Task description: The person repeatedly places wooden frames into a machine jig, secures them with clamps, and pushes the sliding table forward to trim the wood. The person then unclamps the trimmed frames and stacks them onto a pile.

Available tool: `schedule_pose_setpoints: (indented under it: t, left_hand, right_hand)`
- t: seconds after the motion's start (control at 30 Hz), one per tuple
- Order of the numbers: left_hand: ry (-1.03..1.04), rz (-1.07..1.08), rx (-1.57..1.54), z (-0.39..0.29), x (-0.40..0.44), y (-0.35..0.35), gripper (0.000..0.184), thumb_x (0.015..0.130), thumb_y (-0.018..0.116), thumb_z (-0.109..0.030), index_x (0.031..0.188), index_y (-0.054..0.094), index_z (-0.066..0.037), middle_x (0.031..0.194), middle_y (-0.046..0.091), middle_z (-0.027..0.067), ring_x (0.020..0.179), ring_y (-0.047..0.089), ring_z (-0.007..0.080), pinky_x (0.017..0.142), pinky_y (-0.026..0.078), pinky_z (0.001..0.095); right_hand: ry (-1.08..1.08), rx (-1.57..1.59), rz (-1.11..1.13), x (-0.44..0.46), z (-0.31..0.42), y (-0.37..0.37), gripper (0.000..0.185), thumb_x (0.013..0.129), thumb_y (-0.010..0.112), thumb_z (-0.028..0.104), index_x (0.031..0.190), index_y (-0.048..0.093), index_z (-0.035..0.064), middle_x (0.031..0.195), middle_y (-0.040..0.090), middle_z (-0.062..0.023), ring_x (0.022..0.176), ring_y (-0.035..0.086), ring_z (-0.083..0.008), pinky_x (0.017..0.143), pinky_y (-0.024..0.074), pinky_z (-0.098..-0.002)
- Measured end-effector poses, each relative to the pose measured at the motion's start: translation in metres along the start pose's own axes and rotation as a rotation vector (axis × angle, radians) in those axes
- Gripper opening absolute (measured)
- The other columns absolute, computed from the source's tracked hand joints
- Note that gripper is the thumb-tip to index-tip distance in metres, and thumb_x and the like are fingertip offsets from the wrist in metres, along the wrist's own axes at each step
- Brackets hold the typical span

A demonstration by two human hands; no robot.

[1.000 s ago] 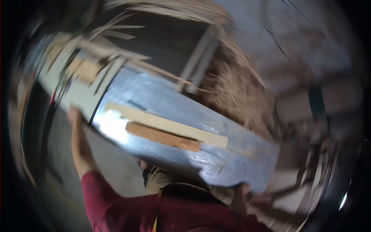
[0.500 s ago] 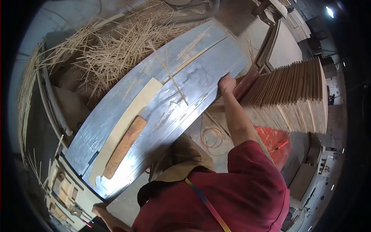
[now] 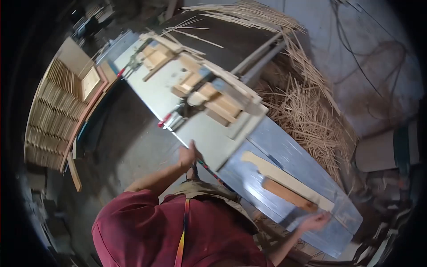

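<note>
My left hand (image 3: 188,154) is closed around the near edge of a pale jig board (image 3: 209,141), its thumb up. Wood blocks (image 3: 224,108) and metal clamps with red handles (image 3: 165,120) are mounted on that board. To the right, a long pale wood piece (image 3: 284,179) with a curved outline lies on the metal tabletop (image 3: 249,180). Beside its near side is a shorter orange-brown block (image 3: 289,194). My right hand (image 3: 315,221) is over the tabletop at the pale piece's right end, fingers curled together; whether they grip it is unclear.
Thin wood offcuts (image 3: 307,124) are heaped behind the table. Stacked curved boards (image 3: 55,115) stand at the left. Cables (image 3: 356,49) hang on the back wall, and a pale cylindrical object with a dark green band (image 3: 402,144) is at the right.
The view has swung left, bringing the jig board to the middle. My right hand has left the tabletop's edge and come to the pale piece's end. My left hand stays by the jig's edge.
</note>
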State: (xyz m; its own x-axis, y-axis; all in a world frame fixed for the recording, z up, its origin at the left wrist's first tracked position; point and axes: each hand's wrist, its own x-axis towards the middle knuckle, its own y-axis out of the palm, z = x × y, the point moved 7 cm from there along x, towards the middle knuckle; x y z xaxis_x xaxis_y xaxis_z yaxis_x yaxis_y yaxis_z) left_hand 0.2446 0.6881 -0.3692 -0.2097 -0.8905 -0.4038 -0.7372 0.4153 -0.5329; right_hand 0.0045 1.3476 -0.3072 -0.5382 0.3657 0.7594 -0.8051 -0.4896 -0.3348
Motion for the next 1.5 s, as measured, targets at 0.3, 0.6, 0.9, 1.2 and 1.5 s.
schedule_pose_setpoints:
  t: [0.3, 0.6, 0.9, 1.2, 1.5]
  left_hand:
    - [0.197, 0.728, 0.179, -0.100, 0.184, -0.238, 0.023, 0.098, 0.064, -0.020, 0.102, 0.070, 0.002, 0.082, 0.073, 0.0100, 0.072, 0.071, 0.0163, 0.066, 0.059, 0.0325]
    - [0.794, -0.388, 0.702, -0.208, 0.525, -0.445, 0.042, 0.093, 0.069, -0.043, 0.095, 0.069, -0.001, 0.091, 0.070, 0.0206, 0.086, 0.069, 0.0372, 0.076, 0.055, 0.0460]
    - [0.863, -0.158, 0.555, -0.210, 0.542, -0.431, 0.043, 0.096, 0.066, -0.042, 0.077, 0.063, -0.003, 0.079, 0.065, 0.0160, 0.074, 0.065, 0.0397, 0.063, 0.052, 0.0481]
    - [0.923, -0.142, 0.607, -0.206, 0.553, -0.424, 0.049, 0.097, 0.065, -0.041, 0.069, 0.057, -0.002, 0.068, 0.062, 0.0177, 0.065, 0.061, 0.0421, 0.057, 0.047, 0.0485]
    - [0.548, 0.274, 0.391, -0.178, 0.596, -0.413, 0.059, 0.103, 0.056, -0.048, 0.072, 0.063, 0.001, 0.052, 0.054, 0.0127, 0.049, 0.055, 0.0259, 0.048, 0.041, 0.0434]
  right_hand:
    - [0.041, 0.534, 1.095, -0.227, 0.500, 0.186, 0.025, 0.103, 0.056, 0.017, 0.118, 0.067, 0.0012, 0.082, 0.069, -0.0097, 0.076, 0.065, -0.0170, 0.073, 0.0524, -0.0323]
    - [0.215, 0.064, 1.182, -0.353, 0.655, 0.223, 0.034, 0.105, 0.051, 0.030, 0.110, 0.056, -0.0033, 0.083, 0.066, -0.0180, 0.076, 0.066, -0.0278, 0.071, 0.0514, -0.0406]
    - [0.490, 0.237, 0.827, -0.356, 0.697, 0.208, 0.032, 0.105, 0.051, 0.026, 0.108, 0.056, -0.0055, 0.090, 0.064, -0.0132, 0.082, 0.059, -0.0229, 0.079, 0.0489, -0.0378]
    - [0.538, 0.030, 0.855, -0.340, 0.724, 0.195, 0.038, 0.105, 0.052, 0.032, 0.110, 0.054, -0.0050, 0.089, 0.062, -0.0241, 0.079, 0.059, -0.0333, 0.076, 0.0485, -0.0424]
    - [0.224, -0.148, 0.680, -0.338, 0.750, 0.160, 0.029, 0.101, 0.059, 0.022, 0.109, 0.057, -0.0057, 0.085, 0.064, -0.0251, 0.076, 0.061, -0.0440, 0.071, 0.0498, -0.0481]
